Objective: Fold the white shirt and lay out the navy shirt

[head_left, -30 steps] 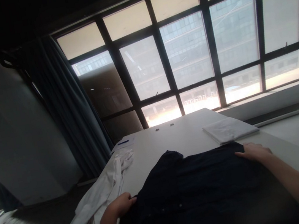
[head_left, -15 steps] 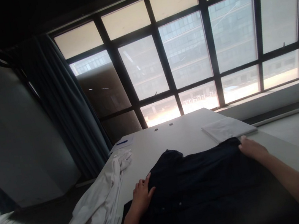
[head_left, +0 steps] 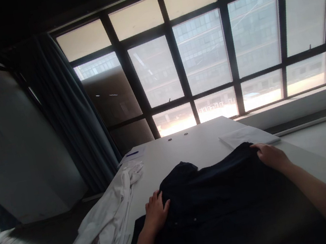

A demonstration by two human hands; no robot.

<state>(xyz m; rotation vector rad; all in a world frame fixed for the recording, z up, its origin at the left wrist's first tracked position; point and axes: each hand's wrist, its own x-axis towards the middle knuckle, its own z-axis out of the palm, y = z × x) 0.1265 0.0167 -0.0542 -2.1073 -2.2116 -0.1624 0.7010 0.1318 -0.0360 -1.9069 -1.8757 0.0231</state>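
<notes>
A dark navy shirt (head_left: 226,195) with small pale buttons lies spread over the white table, running out of view at the bottom. My left hand (head_left: 156,211) rests on its left edge, fingers laid over the cloth and thumb apart. At the far right corner my right hand (head_left: 271,155) pinches the shirt's edge between thumb and fingers, with that corner lifted a little. The fingertips of the right hand are partly hidden by the fabric.
Crumpled white cloth (head_left: 106,228) covers the table's left side. A folded white piece (head_left: 247,135) lies behind the right hand. Paper with a blue pen (head_left: 132,153) sits at the far left corner of the white table (head_left: 207,156). Curtain (head_left: 69,113) and windows stand beyond.
My right hand has shifted slightly left and up, bringing the shirt's far right corner with it. That edge now bunches higher. My left hand has hardly moved.
</notes>
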